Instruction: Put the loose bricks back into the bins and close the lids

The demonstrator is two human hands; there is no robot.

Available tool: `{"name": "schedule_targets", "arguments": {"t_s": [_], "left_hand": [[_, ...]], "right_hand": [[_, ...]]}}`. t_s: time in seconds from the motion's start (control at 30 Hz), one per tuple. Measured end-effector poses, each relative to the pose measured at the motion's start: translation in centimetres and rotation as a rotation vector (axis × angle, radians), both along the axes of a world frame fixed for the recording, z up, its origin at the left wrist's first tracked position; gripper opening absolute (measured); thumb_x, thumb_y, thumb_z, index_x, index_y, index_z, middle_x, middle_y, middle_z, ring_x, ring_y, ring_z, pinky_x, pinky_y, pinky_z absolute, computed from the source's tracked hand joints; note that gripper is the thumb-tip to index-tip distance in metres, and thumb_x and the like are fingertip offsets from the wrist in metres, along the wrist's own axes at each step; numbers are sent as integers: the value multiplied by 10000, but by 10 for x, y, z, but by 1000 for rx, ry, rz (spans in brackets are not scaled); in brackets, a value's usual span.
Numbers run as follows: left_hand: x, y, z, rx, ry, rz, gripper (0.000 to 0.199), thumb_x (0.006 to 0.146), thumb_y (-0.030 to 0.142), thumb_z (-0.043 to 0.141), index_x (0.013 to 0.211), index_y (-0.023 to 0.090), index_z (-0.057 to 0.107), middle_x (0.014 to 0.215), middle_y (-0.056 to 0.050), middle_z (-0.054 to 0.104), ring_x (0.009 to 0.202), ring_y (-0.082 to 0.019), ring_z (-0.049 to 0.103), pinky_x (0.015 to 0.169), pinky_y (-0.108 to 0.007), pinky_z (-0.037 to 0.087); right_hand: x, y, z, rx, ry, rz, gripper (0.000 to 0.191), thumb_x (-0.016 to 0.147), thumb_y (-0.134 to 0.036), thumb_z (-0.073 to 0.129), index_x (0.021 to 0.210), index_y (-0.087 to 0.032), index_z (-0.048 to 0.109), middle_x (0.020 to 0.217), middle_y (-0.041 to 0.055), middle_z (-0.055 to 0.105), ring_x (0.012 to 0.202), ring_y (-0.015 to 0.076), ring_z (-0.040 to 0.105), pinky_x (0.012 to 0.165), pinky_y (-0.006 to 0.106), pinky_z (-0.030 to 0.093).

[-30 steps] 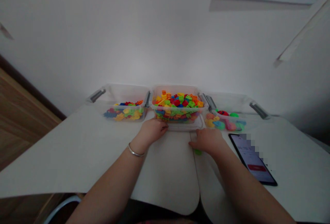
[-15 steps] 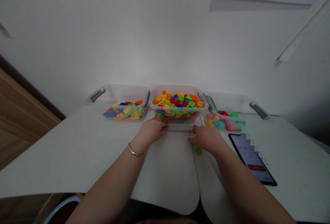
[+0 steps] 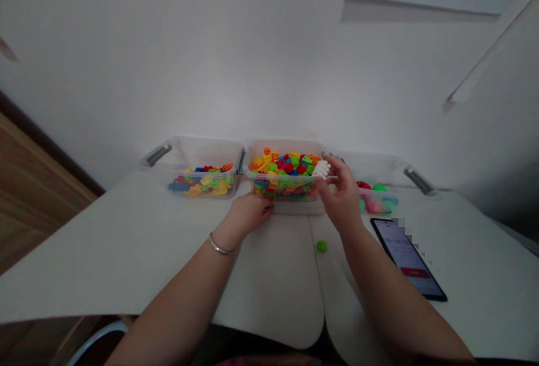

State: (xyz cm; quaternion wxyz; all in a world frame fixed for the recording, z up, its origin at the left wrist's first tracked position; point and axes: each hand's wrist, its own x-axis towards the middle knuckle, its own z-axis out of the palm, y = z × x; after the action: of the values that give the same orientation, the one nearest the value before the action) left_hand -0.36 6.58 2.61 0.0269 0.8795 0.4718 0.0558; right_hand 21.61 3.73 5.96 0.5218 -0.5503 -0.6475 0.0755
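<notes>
My right hand (image 3: 342, 195) is raised at the front right corner of the middle clear box (image 3: 290, 177), pinching a white toy piece with a row of small knobs (image 3: 322, 169) between thumb and fingers. Colourful plastic building pieces (image 3: 288, 165) fill that box. Low at its front left, my left hand (image 3: 250, 211) lies with curled fingers against the left end of a pale, flat edge (image 3: 297, 207) under the box. Its fingertips are partly hidden, and whatever they hold cannot be made out. On the table before the box lies a small green piece (image 3: 321, 246).
To the left stands a clear box of coloured pieces (image 3: 202, 182); to the right, another with rounded toys (image 3: 374, 203). A phone (image 3: 408, 259) lies on the white table (image 3: 105, 254) by my right forearm. Behind rises a pale wall (image 3: 219, 68).
My right hand has lifted from the low edge up to the middle box's right corner, and the white piece now shows clearly in its fingers. My left hand has stayed put.
</notes>
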Motion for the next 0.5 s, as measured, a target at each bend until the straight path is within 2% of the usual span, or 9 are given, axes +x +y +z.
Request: {"name": "schedule_targets", "arguments": {"t_s": [0.13,0.37,0.43,0.5], "left_hand": [[-1,-2,1,3,-15,1,237,925,266,538,972,218,765,983,-92,759,974,-220,683,832,-310,532],[-2,-2,3,-13,-44,16,216,916,262,555,944,223,765,955,-92,757,964,-217,682,842,-307,532],[-3,-2,4,-12,-47,22,216,917,265,555,951,228,765,965,-90,757,968,-216,682,839,-304,533],[-3,-2,4,-10,-40,24,224,921,267,548,962,230,765,981,-89,758,975,-215,682,833,-300,533]], "right_hand": [[-5,21,7,-6,-33,-120,621,905,-420,431,1465,-154,398,1377,180,557,1199,255,572,1015,390,475],[0,58,33,-137,-299,-174,743,949,-369,359,1601,-187,52,1523,165,456,1167,254,606,988,397,464],[2,65,36,-209,-360,-156,771,932,-385,425,1597,-183,91,1471,150,527,1158,258,622,998,399,454],[4,69,37,-275,-407,-139,758,906,-399,497,1572,-176,212,1379,132,617,1172,274,623,1042,419,423]]}}
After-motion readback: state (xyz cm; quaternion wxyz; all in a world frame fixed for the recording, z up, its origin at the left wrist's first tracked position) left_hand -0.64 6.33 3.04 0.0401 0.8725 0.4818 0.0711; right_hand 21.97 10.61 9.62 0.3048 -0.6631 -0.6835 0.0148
